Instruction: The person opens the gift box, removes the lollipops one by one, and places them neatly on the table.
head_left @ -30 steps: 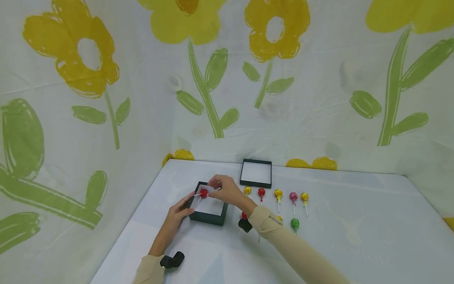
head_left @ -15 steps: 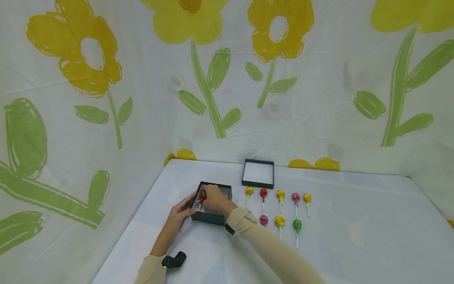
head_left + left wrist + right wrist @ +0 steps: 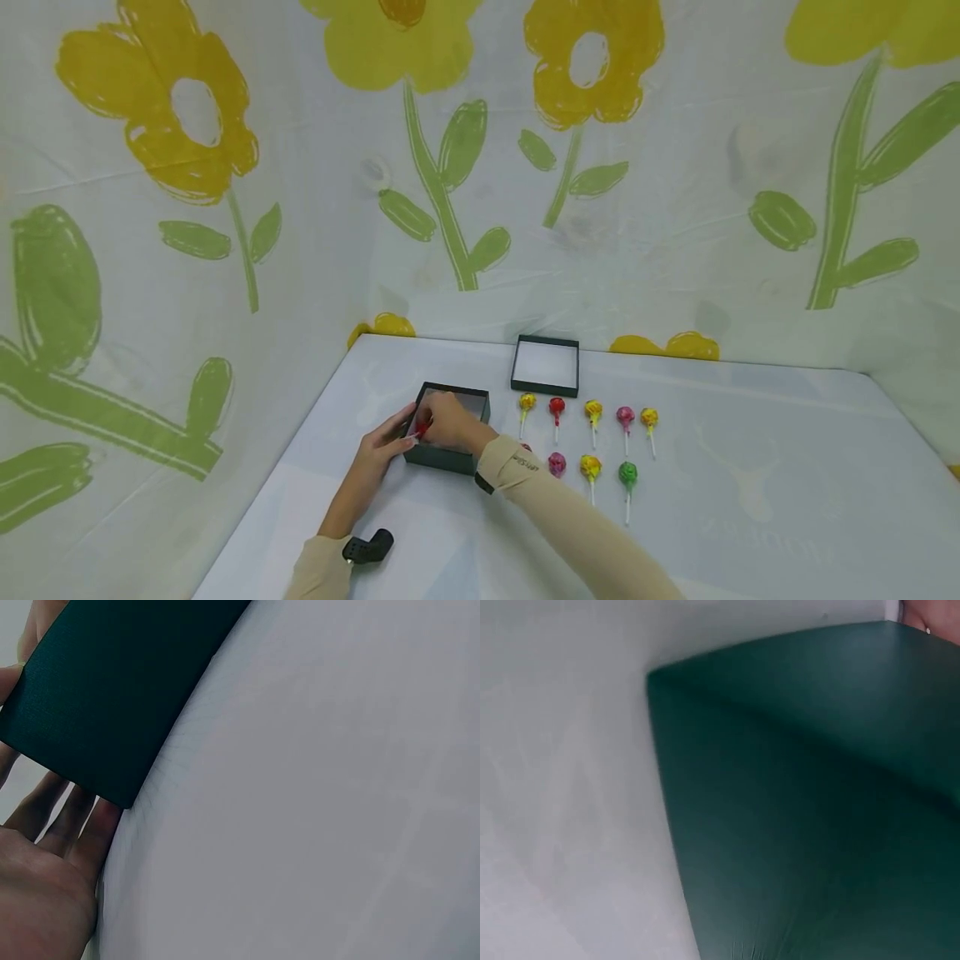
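My left hand (image 3: 377,448) holds a dark green open box (image 3: 441,459) at its left side, with the thumb at the near left corner. In the left wrist view, the fingers of the left hand (image 3: 45,889) reach past the far side of the green box (image 3: 112,697). Inside the box, my right hand (image 3: 448,421) pinches a red lollipop (image 3: 422,428) near the left wall. The hand hides much of the box's inside. The right wrist view is mostly filled by the green box wall (image 3: 802,825), with a bit of skin in the top right corner.
A shallow green box lid (image 3: 546,390) lies behind and to the right. Two rows of wrapped lollipops, such as a yellow one (image 3: 593,409), a red one (image 3: 557,406) and a green one (image 3: 627,473), lie right of the box. My right sleeve (image 3: 555,500) overlaps the front row.
The right hand has moved down into the box with the red lollipop, which now lies lower and nearer the left front corner. The left hand stays on the box.
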Demonstrator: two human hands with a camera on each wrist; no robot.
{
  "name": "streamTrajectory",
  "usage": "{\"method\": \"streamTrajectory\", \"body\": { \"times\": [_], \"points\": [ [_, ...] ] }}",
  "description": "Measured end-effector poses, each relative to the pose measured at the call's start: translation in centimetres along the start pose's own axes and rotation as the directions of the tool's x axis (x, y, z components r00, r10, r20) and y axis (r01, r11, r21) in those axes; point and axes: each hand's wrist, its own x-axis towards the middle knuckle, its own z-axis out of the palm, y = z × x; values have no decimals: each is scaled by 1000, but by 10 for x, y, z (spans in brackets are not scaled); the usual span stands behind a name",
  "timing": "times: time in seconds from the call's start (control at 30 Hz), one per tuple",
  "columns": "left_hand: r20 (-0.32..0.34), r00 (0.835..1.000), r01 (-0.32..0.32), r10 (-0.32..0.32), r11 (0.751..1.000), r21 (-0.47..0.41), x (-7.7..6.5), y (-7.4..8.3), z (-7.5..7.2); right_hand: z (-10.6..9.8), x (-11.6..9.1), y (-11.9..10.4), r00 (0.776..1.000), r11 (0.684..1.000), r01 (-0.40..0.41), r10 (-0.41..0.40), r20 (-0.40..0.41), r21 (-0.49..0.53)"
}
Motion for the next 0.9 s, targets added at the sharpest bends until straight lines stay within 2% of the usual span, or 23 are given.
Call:
{"method": "streamTrajectory", "body": {
  "times": [0.1,0.23,0.47,0.6,0.77,0.9],
  "points": [
    [5,1000,-9,9,1000,11,1,-3,2,-1,-1,3,1000,1000,7,-7,10,-21],
    [14,1000,-24,24,999,25,1,-4,5,-11,-4,6,1000,1000,13,-13,-12,10],
    [-21,1000,-12,13,999,37,-2,-3,5,-48,-16,3,987,997,73,-78,-137,-41],
    [-10,1000,-16,16,999,49,-1,-4,5,-77,-42,4,981,994,105,-104,-163,-2],
    [14,999,-37,36,997,70,-2,-3,3,-111,-91,16,974,991,134,-132,-182,-5],
    [20,998,-53,52,996,74,-2,0,-1,-133,-126,27,973,994,97,-104,-207,-41]
  ]
}}
